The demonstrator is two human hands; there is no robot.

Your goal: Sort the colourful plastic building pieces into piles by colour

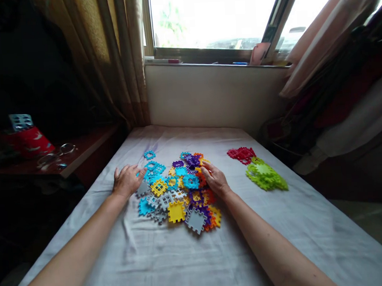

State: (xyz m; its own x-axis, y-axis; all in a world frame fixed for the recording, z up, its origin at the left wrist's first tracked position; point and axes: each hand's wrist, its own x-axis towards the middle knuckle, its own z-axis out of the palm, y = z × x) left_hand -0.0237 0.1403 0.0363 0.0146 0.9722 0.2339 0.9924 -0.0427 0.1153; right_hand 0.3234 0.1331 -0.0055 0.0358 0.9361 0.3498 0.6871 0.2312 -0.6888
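A mixed pile of plastic interlocking tiles lies mid-table, with a yellow tile (176,211) and a grey tile (196,220) at its near edge. My left hand (127,180) rests at the pile's left side, fingers apart, beside blue tiles (154,169). At the right side, my right hand (214,177) has its fingers on the pile near orange and purple tiles (192,161); whether it grips a piece is hidden. One blue tile (150,155) lies apart beyond the left hand. Farther right are a red heap (242,155) and a lime green heap (267,176), touching each other.
A pale cloth (159,264) covers the table. On a brown side table (91,144) at left stand a red container (34,142) and glasses (55,155). A window sill (212,65) runs behind; curtains and hanging clothes flank it.
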